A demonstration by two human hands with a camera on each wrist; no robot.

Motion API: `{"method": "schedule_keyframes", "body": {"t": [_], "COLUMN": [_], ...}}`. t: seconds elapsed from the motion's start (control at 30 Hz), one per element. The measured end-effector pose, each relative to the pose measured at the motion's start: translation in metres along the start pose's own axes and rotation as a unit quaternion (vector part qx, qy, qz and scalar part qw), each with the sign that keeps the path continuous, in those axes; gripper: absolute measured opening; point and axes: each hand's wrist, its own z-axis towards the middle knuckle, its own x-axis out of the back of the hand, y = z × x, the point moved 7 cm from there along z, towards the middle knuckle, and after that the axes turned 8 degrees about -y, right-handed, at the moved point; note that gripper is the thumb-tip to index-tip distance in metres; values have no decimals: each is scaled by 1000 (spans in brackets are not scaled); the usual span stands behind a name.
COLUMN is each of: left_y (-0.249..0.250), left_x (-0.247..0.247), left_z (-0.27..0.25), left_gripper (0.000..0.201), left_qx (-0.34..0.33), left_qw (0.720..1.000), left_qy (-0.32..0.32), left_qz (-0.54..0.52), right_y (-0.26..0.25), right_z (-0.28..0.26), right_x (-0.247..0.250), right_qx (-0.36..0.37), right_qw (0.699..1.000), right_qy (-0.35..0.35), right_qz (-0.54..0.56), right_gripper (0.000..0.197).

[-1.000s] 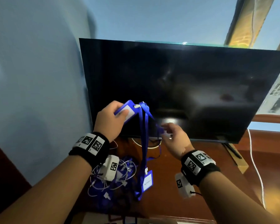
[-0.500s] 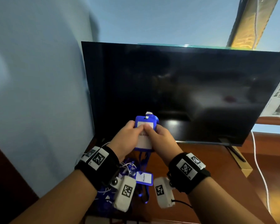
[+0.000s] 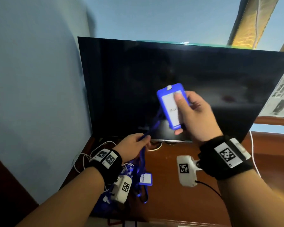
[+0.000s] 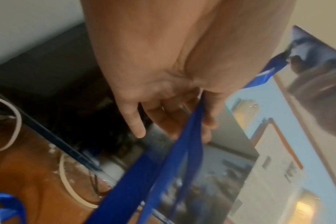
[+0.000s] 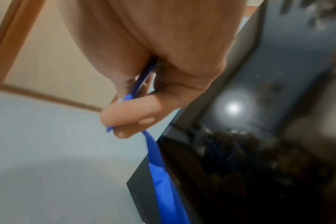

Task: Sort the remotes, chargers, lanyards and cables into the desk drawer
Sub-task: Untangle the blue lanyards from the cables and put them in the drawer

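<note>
The right hand (image 3: 197, 115) pinches a blue badge holder (image 3: 170, 105) with thumb on the front and fingers behind, and holds it up in front of the dark TV screen (image 3: 203, 79). The left hand (image 3: 133, 145) is lower, at about 7 o'clock from the badge, with its fingers curled round the blue lanyard strap (image 3: 152, 126). The strap runs tight between the two hands, then drops to a pile of blue lanyards (image 3: 143, 181) and white cables (image 3: 88, 154) on the brown desk (image 3: 179, 202).

To do this step well, I think the left hand should slide down the strap slowly and pull it free of the pile, so the other lanyards do not come up with it. Then the strap can be folded round the badge before it goes in the drawer. No drawer shows in any view.

The head view shows both hands, the badge front and the pile. The left wrist view shows what the head view hides: two strands of strap (image 4: 163, 174) pass under the curled fingers (image 4: 136, 121). The right wrist view is blurry, but the strap seems to hang down from under the thumb (image 5: 132, 115).
</note>
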Motion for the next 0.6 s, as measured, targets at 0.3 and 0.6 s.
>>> {"method": "schedule_keyframes", "body": {"t": [0.3, 0.6], "left_y": [-46, 30], "left_x": [146, 72], "left_z": [13, 23], "left_gripper": [24, 118], "left_qx": [170, -20], "left_qw": [943, 990], "left_qy": [243, -13], "left_qz": [151, 140], "right_y": [19, 32], "right_z": [-12, -19], "right_x": [84, 27], "right_qx": [-64, -67], "right_qw": [991, 989], "right_qy": [99, -48], "right_qz": [-58, -120], "right_gripper": [20, 15]}}
